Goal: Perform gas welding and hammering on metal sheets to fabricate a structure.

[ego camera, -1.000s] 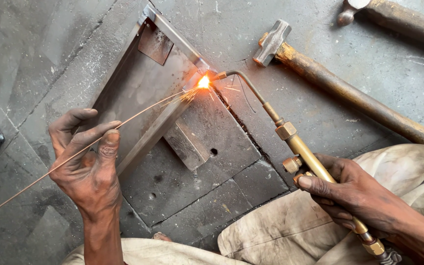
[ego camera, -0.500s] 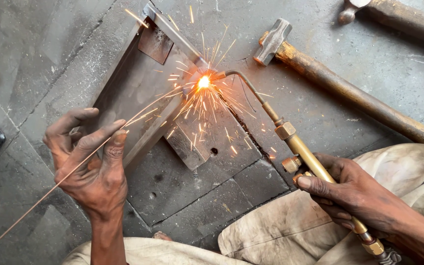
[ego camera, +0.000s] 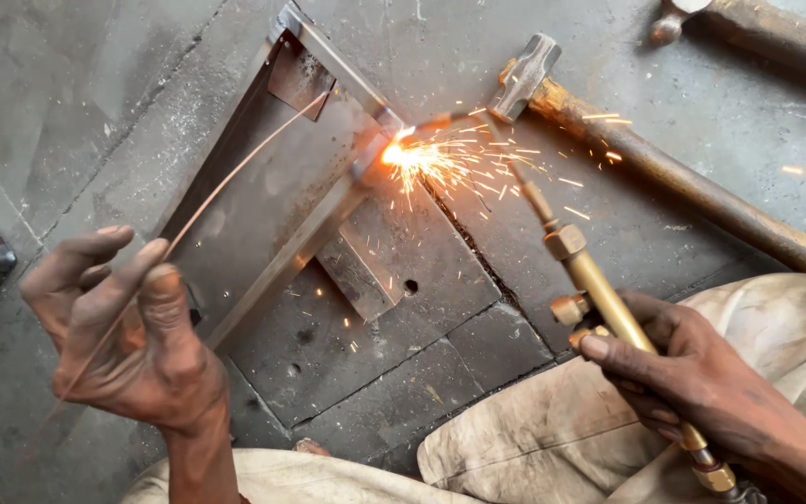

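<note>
Right hand fingers wrapped around brass gas torch, flame sparking on grey steel frame. Left hand pinches thin filler wire between thumb and fingertips.

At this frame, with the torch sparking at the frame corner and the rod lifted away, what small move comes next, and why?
Probably bring the filler rod tip back down to the glowing joint. The left hand holds it well clear, while the right hand keeps the torch flame there.
</note>
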